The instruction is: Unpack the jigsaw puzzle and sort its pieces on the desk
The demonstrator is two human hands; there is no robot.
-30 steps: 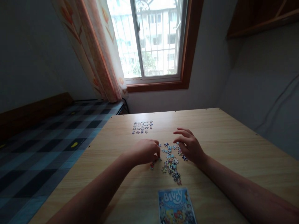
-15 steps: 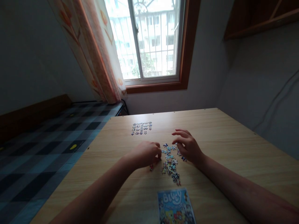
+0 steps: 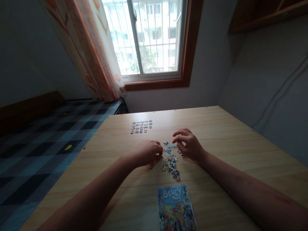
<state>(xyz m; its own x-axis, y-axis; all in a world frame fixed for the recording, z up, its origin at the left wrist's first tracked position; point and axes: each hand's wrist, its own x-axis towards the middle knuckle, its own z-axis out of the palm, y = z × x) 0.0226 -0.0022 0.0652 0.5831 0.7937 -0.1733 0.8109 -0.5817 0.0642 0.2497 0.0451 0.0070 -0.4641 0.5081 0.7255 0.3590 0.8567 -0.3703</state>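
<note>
A loose pile of small jigsaw pieces (image 3: 171, 162) lies on the wooden table between my hands. My left hand (image 3: 151, 152) rests low at the pile's left side, fingers curled down and pressed together; whatever they pinch is hidden. A few reddish pieces (image 3: 151, 165) peek out beneath that hand. Over the pile's upper right edge, my right hand (image 3: 189, 144) hovers with bent fingers spread apart and nothing visible in them. Farther back, several pieces (image 3: 141, 126) are laid out in rows. Nearest to me lies a flat picture box marked "Bluey" (image 3: 176, 208).
The light wooden table (image 3: 231, 160) extends to the far wall. A bed with a checked cover (image 3: 48, 154) adjoins its left side. Behind stand a window (image 3: 156, 38) and a flowered curtain (image 3: 89, 48). A wooden shelf (image 3: 267, 19) hangs at upper right.
The view has tipped slightly down and shifted right, so more of the picture box shows. My right hand's fingers have curled a little more; my left hand stays beside the pile.
</note>
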